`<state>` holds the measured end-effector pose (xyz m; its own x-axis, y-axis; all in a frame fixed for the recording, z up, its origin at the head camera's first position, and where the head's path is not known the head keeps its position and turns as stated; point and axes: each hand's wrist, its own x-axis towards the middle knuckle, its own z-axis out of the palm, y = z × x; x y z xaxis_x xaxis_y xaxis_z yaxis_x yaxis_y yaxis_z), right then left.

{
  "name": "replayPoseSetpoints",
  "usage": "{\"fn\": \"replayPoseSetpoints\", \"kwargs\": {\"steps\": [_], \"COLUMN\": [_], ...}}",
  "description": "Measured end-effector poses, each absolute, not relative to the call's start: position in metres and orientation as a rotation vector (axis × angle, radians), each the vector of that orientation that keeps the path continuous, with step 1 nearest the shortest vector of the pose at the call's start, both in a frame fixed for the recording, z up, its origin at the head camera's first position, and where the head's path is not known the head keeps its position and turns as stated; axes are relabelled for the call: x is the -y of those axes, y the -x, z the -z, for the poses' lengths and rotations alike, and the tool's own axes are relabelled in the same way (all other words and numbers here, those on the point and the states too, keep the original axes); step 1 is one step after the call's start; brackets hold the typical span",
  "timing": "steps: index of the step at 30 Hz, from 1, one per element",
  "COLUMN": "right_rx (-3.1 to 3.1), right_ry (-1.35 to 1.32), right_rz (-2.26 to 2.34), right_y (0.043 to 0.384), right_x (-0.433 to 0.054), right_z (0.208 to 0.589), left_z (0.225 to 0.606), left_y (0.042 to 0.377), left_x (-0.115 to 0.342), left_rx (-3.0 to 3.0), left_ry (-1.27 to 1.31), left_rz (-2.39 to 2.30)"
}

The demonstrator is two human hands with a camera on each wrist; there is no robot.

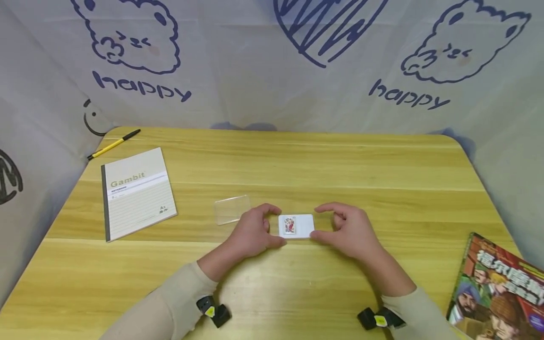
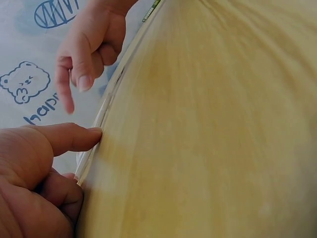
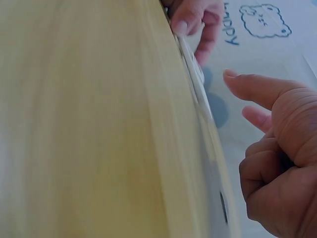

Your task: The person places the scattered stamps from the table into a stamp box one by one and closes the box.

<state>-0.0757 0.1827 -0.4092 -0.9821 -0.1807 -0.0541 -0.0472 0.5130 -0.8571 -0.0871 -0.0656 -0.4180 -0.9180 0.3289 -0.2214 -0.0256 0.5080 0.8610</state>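
A small white rectangular tray (image 1: 305, 225) lies on the wooden table, with a tiny playing card (image 1: 290, 225) showing a red and coloured figure at its left side. My left hand (image 1: 253, 232) holds the tray's left end between thumb and index finger; the left wrist view shows the thumb against its edge. At the right end my right hand (image 1: 350, 230) stands apart from it, thumb near the front corner and index finger spread away. Behind the left hand lies a clear plastic cover (image 1: 231, 210), partly hidden by that hand.
A notebook (image 1: 138, 198) lies at the left of the table (image 1: 272, 293), with a yellow and black pen (image 1: 114, 144) beyond it. An illustrated book (image 1: 497, 288) is at the right front edge. White cloth with blue drawings (image 1: 238, 71) hangs around the table.
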Motion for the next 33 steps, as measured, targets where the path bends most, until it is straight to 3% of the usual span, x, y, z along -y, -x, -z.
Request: {"fn": "replayPoseSetpoints", "kwargs": {"steps": [15, 33], "right_rx": [-2.702, -2.786], "right_ry": [0.127, 0.266], "right_rz": [1.411, 1.164], "right_y": [0.064, 0.068], "right_x": [-0.232, -0.251], "right_z": [0.412, 0.417], "left_z": [0.418, 0.42], "left_y": [0.087, 0.087], "left_x": [0.067, 0.067], "left_rx": [-2.394, -2.382], "left_ry": [-0.276, -0.268], "left_rz": [-1.397, -1.397]}}
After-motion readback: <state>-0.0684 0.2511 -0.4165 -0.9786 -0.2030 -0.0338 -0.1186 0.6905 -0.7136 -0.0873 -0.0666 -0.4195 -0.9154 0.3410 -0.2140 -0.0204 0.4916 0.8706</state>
